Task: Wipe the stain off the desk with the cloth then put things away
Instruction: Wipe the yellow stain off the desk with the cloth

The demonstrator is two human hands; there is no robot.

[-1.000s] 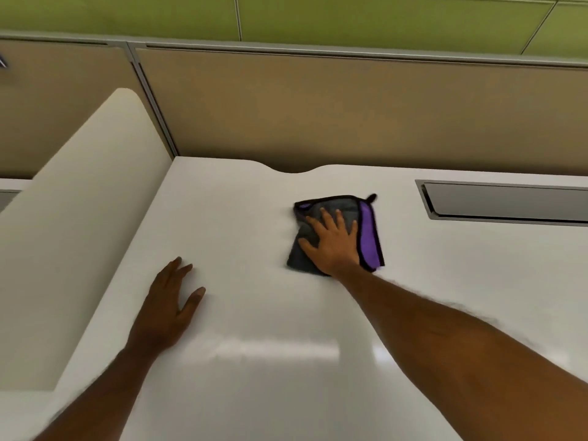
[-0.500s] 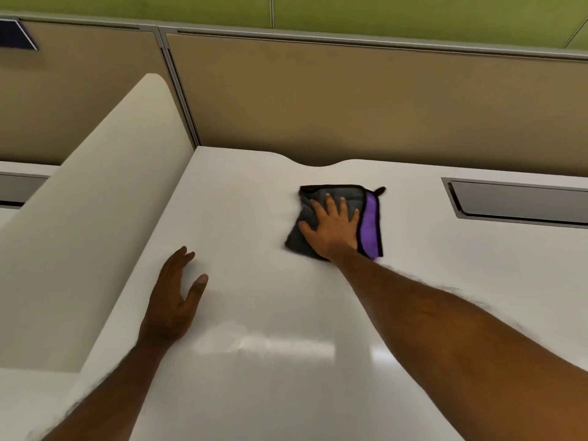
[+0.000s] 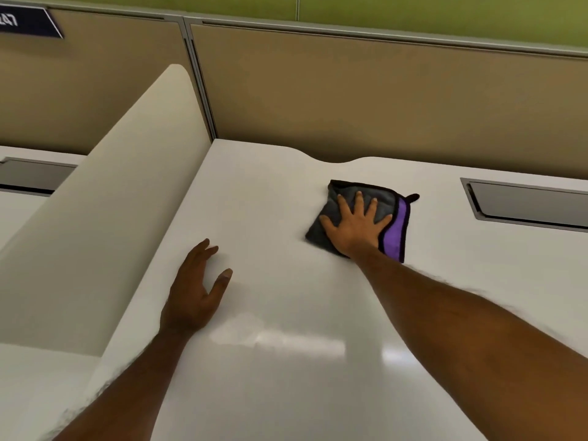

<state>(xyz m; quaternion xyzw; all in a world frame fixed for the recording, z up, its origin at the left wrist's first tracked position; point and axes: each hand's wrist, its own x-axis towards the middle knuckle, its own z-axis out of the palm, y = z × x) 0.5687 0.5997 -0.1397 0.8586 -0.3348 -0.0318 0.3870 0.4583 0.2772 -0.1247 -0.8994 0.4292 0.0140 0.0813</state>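
Note:
A folded grey cloth (image 3: 396,237) with a purple band and black trim lies on the white desk (image 3: 286,361), toward the back. My right hand (image 3: 356,226) presses flat on top of it with the fingers spread. To the left and nearer to me, my left hand (image 3: 195,289) rests flat on the bare desk top, fingers apart, holding nothing. No stain is visible on the desk surface.
A cream side divider (image 3: 95,218) rises along the desk's left edge. A tan partition wall (image 3: 381,97) closes the back. A grey recessed cable tray (image 3: 528,205) sits in the desk at the right. Another desk with a tray (image 3: 31,176) lies beyond the divider.
My right hand and the cloth have slid slightly toward the back of the desk. The view has turned a little to the left. My left hand stays put on the desk.

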